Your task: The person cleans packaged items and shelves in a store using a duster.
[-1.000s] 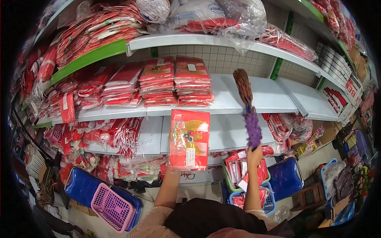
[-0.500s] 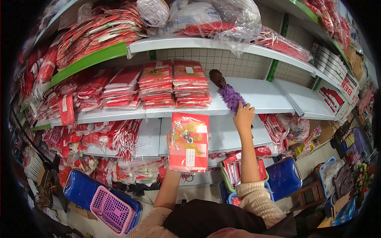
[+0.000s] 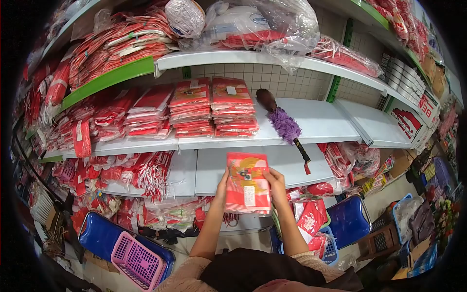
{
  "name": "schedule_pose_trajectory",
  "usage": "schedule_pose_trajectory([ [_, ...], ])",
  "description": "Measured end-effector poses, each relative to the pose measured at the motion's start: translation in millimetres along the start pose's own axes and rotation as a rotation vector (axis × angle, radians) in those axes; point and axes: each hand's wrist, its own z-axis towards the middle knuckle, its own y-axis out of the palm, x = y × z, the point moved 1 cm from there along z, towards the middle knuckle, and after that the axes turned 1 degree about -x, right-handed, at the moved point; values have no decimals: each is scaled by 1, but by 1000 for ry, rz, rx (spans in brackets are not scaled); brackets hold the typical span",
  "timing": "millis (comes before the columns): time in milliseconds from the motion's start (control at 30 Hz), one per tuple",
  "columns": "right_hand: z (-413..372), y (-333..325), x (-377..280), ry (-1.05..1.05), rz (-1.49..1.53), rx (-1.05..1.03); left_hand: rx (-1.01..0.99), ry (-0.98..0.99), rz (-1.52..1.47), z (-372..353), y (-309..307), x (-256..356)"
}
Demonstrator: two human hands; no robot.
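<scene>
Between my two hands is a stack of red plastic-wrapped packets (image 3: 248, 187), its top one printed with a golden emblem and bearing a white label. My left hand (image 3: 222, 187) is closed on the stack's left side, and my right hand (image 3: 277, 187) grips its right edge. Beyond them, a purple feather duster (image 3: 284, 124) lies on the middle shelf, its dark handle hanging over the front edge. To its left stand two neat piles of similar packets, the nearer pile (image 3: 235, 107) beside the other pile (image 3: 190, 107).
The white middle shelf (image 3: 331, 121) runs across in front of me. Large plastic bags (image 3: 262, 29) fill the shelf above. Below are a pink basket (image 3: 138, 260), blue stools (image 3: 348, 221) and a blue basket (image 3: 331, 250) with red packets. A printed carton (image 3: 413, 121) stands at right.
My right hand has left the feather duster and come to the packets' right edge. The stack has moved slightly right and down. The duster stays on the shelf.
</scene>
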Motion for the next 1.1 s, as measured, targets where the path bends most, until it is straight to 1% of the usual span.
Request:
schedule_pose_trajectory([
  [67,-1,-7,-20,-42,9,41,38,42,218,3,-3,-7],
  [100,1,-12,-24,-77,6,57,-16,-56,247,6,-12,-8],
  [200,1,-7,-36,-275,-166,124,-12,-161,340,-5,7,-2],
  [233,-4,0,-42,-249,-217,107,-73,-184,374,-5,8,-6],
  [333,-4,12,-25,-263,-361,2,-160,-258,258,-3,19,-21],
  [367,-6,20,-19,-247,-364,-36,-143,-263,200,-5,34,-24],
  [400,-11,28,-16,-174,-402,-78,-85,-226,134,-5,35,-30],
  [467,-12,42,-3,-298,-748,-139,30,-153,2,-6,35,-40],
  [500,-14,46,0,-298,-820,-157,101,18,51,-3,37,-41],
  [533,-17,50,-1,-297,-891,-176,89,50,48,-1,31,-44],
  [567,-18,51,-1,-334,-867,-208,77,85,46,2,22,-45],
  [600,-17,51,-5,-369,-842,-195,65,121,45,5,13,-46],
  [667,-15,45,-25,-435,-791,-168,52,91,-67,-1,19,-35],
  [700,-12,40,-38,-462,-945,-36,45,76,-125,-3,20,-30],
  [767,2,24,-63,-778,-1168,286,37,130,-142,-3,13,-22],
  [833,23,0,-77,-874,-1177,490,61,185,-137,-1,2,-18],
  [933,43,-14,-83,-805,-1578,719,-55,164,-249,-7,3,-8],
  [967,47,-21,-77,-535,-1696,676,-90,177,-278,-6,0,-8],
  [1067,56,-52,-54,-266,-1469,551,-56,223,-267,-6,-2,-8],
  [1100,52,-60,-43,-392,-1478,566,-45,230,-271,-6,-1,-7],
])
